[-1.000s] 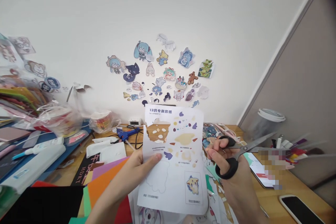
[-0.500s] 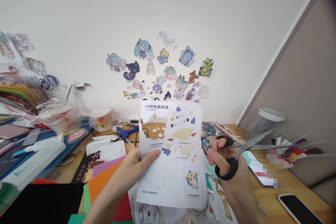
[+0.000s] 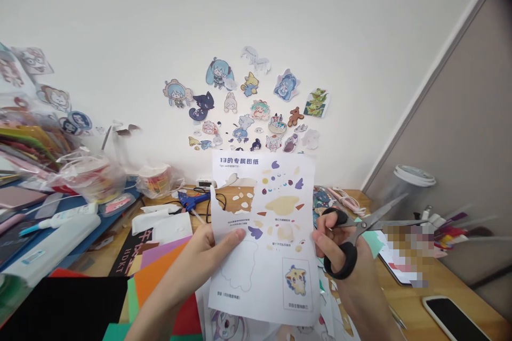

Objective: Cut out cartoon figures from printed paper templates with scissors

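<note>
My left hand point(image 3: 224, 245) grips the left edge of a white printed sheet point(image 3: 264, 277), thumb on its front. Coloured cartoon parts and an outlined shape are printed on the sheet, and a ragged hole at its upper left lets the desk show through. My right hand point(image 3: 334, 240) has its fingers through the black handles of a pair of scissors point(image 3: 370, 225). The blades are parted and point up and right, away from the paper. Fingertips of that hand are at the sheet's right edge; whether they pinch it I cannot tell.
Coloured paper sheets point(image 3: 156, 277) and a blue glue gun point(image 3: 194, 201) lie on the left. Paper cutouts point(image 3: 220, 72) are stuck on the wall. At right are a phone point(image 3: 456, 319), another lit screen, and a lidded cup point(image 3: 412, 184). Bagged tubs point(image 3: 92, 170) stand at the back left.
The sheet's right side has come slightly nearer and shifted right. My right hand has moved a little left, its fingertips now at the paper's edge, with the scissors still in it.
</note>
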A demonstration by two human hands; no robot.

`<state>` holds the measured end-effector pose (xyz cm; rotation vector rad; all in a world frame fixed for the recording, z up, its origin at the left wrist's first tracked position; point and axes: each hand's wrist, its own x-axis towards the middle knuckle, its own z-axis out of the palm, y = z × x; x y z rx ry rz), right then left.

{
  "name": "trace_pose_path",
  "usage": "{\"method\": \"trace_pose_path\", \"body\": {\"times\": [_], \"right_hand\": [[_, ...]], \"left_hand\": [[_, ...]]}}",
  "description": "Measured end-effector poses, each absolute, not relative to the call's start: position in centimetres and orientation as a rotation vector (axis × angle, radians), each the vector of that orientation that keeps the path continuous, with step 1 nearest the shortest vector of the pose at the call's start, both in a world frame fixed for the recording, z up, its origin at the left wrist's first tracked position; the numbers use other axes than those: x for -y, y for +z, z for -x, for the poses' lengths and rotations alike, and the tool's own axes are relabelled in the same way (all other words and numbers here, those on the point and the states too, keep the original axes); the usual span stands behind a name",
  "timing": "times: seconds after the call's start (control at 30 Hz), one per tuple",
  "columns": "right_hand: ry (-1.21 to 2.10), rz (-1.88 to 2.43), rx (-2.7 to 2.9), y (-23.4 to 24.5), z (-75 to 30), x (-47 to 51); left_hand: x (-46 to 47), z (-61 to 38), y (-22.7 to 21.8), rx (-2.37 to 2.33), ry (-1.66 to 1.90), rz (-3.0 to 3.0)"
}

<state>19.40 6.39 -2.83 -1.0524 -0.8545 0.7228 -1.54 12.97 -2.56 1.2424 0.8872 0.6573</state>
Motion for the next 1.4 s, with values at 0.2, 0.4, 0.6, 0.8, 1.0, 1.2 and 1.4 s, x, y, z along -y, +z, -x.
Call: {"method": "trace_pose_path", "body": {"times": [0.2,0.4,0.6,0.8,1.0,1.2,1.4], "right_hand": [[0.722,1.058,0.901,-2.84,-19.42,-6.37],[0.742,1.052,0.919,-3.25,-19.66,-6.35],[0.763,1.055,0.913,-3.19,-19.55,-6.26],[0.725,1.063,0.936,-2.92,-19.51,-6.20],[0.738,1.060,0.945,-3.20,-19.73,-6.22],[0.748,1.069,0.917,-2.99,-19.52,-6.08],[0.740,1.090,0.913,-2.93,-19.50,-6.08]], "left_hand": [[-12.94,1.36,-2.43,-0.898,0.664,-1.241],[-12.90,1.38,-2.51,-0.879,0.661,-1.247],[-12.92,1.52,-2.68,-0.861,0.644,-1.250],[-12.90,1.39,-2.60,-0.859,0.639,-1.247],[-12.85,1.30,-2.56,-0.868,0.647,-1.248],[-12.66,1.16,-2.21,-0.892,0.662,-1.244],[-12.74,1.12,-2.21,-0.897,0.661,-1.249]]}}
